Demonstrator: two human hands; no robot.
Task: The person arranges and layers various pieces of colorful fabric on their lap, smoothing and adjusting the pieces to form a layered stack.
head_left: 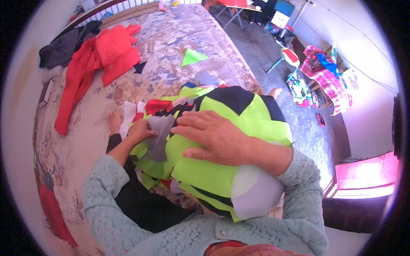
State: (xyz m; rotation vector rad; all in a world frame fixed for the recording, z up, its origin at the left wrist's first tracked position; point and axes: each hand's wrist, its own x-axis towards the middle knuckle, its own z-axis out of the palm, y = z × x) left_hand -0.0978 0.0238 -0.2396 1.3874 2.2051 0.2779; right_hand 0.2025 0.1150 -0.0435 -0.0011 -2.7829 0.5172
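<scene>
A heap of fabric pieces, mostly neon green cloth (265, 130), lies across my lap on the bed. My left hand (140, 131) pinches the edge of a grey fabric piece (162, 138) with thumb and fingers, at the heap's left side. Flat on the green cloth rests my right hand (218, 138), its fingers stretched toward that grey piece. Black fabric (235, 97) shows beyond the right hand, under green points. A pale grey-lilac piece (258, 194) hangs at the near right. Red scraps (158, 106) stick out at the far left of the heap.
The bed has a flowered cover (171, 34). A red garment (117, 47) and dark clothes (64, 49) lie at its far left, a green triangular scrap (193, 57) farther off. On the floor to the right stand a stool (289, 56) and furniture under a pink checked cloth (337, 94).
</scene>
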